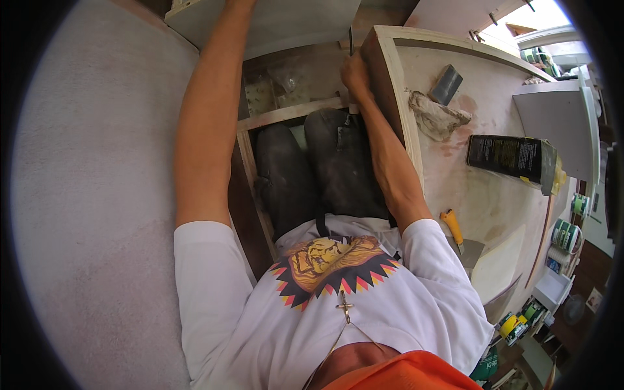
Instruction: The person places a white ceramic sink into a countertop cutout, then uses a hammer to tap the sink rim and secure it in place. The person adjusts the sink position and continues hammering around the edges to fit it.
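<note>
My left arm reaches up across a pale grey panel [296, 23], and its hand is cut off by the top edge of the view. My right hand [355, 73] is closed like a fist beside the corner of a wooden-edged cabinet box [388, 71]. Out of the top of that fist sticks a thin dark strip [351, 40], perhaps the blade of a tool; its kind is hard to make out. Just below the fist a small pale piece [353, 108] shows. Between my arms, my legs in dark trousers sit within a wooden frame [292, 112].
To the right, a worktop [494, 84] bears a dark sanding block [446, 84], a crumpled rag [439, 117], a black can [513, 158] and an orange-handled putty knife [452, 225]. A large pale panel [104, 195] fills the left. Clear plastic [286, 81] lies beyond my knees.
</note>
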Tool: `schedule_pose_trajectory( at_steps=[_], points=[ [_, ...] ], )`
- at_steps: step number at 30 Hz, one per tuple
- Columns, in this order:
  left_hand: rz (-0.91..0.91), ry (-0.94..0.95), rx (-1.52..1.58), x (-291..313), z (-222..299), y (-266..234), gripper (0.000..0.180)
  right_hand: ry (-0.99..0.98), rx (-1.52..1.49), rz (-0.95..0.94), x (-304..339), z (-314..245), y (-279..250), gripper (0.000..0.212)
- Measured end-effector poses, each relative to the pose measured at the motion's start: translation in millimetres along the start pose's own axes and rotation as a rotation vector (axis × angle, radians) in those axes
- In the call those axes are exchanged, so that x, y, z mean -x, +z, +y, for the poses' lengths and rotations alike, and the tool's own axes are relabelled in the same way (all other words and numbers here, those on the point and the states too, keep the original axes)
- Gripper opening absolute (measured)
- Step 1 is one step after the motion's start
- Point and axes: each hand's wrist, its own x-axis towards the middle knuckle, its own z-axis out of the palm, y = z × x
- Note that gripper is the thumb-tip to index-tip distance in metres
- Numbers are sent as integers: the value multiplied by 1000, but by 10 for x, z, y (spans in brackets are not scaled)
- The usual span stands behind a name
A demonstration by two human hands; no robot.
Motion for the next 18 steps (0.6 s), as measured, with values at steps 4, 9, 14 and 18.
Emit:
schedule_pose_trajectory(
  at_steps=[4, 9, 14, 18],
  points=[
    [-25, -8, 17, -58, 67, -7, 52, -115, 38, 9, -150, 282, 119, 34],
    [-182, -119, -34, -179, -121, -81, 59, -119, -228, 145, 48, -41, 65, 30],
    [-225, -127, -59, -197, -190, 65, 63, -126, -137, 194, 48, 111, 149, 34],
    [-256, -132, -12, -70, -92, 88, 64, -102, -69, 64, 63, 207, 90, 41]
  ],
)
